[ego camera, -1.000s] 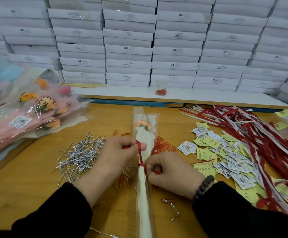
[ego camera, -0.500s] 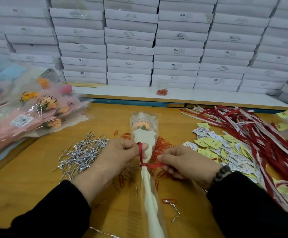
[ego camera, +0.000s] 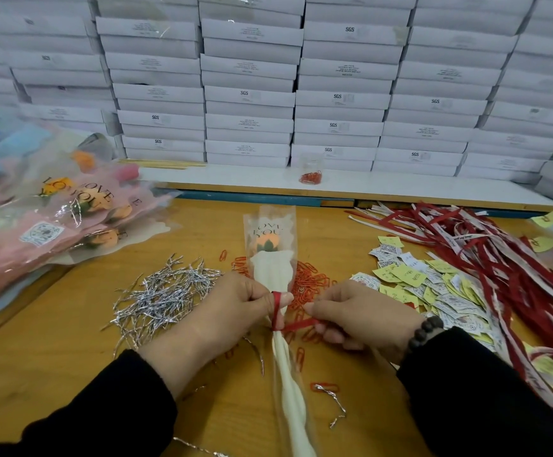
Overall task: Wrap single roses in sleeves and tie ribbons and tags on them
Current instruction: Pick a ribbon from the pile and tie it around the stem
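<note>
Right now a sleeved rose (ego camera: 270, 245) lies lengthwise at the middle of the wooden surface (ego camera: 54, 341), bloom end away from the person. A red ribbon (ego camera: 276, 311) circles its gathered neck. The left hand (ego camera: 232, 308) pinches one ribbon end between thumb and fingers, pressed against the sleeve, while the right hand (ego camera: 364, 319) pinches the other end, drawn sideways. Silver twist ties (ego camera: 163, 296) lie to the left, red paper clips (ego camera: 311, 282) behind the rose, paper tags (ego camera: 426, 285) and loose ribbons (ego camera: 486, 245) to the right, finished wrapped roses (ego camera: 54, 225) at far left.
</note>
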Tool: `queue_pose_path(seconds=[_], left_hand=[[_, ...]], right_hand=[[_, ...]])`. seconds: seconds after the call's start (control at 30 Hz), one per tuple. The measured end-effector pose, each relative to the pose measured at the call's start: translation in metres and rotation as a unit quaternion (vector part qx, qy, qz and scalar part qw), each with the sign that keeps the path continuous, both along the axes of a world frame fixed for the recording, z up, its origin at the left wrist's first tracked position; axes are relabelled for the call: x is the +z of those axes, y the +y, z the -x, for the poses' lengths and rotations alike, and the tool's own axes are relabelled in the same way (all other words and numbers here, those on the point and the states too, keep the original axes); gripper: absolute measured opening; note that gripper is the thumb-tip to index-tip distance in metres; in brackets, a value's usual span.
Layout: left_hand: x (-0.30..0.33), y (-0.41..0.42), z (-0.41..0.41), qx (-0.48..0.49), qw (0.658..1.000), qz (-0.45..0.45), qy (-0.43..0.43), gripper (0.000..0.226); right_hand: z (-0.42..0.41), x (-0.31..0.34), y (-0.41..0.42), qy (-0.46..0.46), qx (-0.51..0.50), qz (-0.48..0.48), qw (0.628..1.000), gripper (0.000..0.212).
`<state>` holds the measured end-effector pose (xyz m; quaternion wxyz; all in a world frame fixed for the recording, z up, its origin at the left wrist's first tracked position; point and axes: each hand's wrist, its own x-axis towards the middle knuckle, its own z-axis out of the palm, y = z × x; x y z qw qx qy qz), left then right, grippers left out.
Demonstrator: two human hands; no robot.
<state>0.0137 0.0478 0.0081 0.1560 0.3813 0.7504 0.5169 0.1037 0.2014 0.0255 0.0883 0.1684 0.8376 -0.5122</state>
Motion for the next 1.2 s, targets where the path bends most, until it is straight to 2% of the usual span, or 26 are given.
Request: queue_pose_path(seconds=[0.17, 0.33, 0.43, 0.53, 0.7, 0.8, 0.9, 1.0, 1.1, 1.2], left_hand=[[0.000, 0.000, 0.000, -0.001, 1.000, 0.009, -0.014, 0.031], [0.000, -0.002, 0.001, -0.002, 1.000, 0.026, 0.007, 0.040], [0.001, -0.003, 0.001, -0.005, 0.999, 0.031, 0.013, 0.047], [-0.001, -0.003, 0.004, 0.001, 0.999, 0.033, 0.009, 0.044], [-0.004, -0.003, 0.003, -0.003, 0.999, 0.036, 0.009, 0.049], [-0.003, -0.002, 0.003, 0.001, 0.999, 0.039, 0.003, 0.037], [-0.002, -0.003, 0.005, 0.013, 0.999, 0.045, -0.004, 0.029], [-0.001, -0.002, 0.005, 0.016, 0.999, 0.051, 0.005, 0.027], [-0.001, -0.003, 0.003, 0.000, 0.998, 0.062, 0.018, 0.029], [-0.002, -0.003, 0.003, -0.009, 0.997, 0.068, 0.026, 0.033]], right_hand=[[-0.005, 0.001, 0.011, -0.025, 0.038, 0.172, 0.984, 0.038], [-0.004, -0.001, 0.013, 0.004, 0.048, 0.376, 0.925, 0.022], [-0.001, -0.006, 0.010, 0.024, 0.012, 0.429, 0.903, 0.025], [0.003, -0.012, 0.004, 0.030, -0.034, 0.439, 0.897, 0.030], [0.006, -0.013, -0.003, 0.013, -0.059, 0.394, 0.917, 0.029], [0.004, -0.008, -0.002, -0.007, -0.050, 0.414, 0.909, 0.028], [0.002, -0.007, -0.003, 0.024, -0.051, 0.447, 0.893, 0.037], [0.001, -0.011, -0.008, 0.055, -0.056, 0.418, 0.905, 0.040], [0.000, -0.011, -0.011, 0.046, -0.035, 0.378, 0.924, 0.031], [0.001, -0.010, -0.010, 0.030, -0.032, 0.382, 0.923, 0.027]])
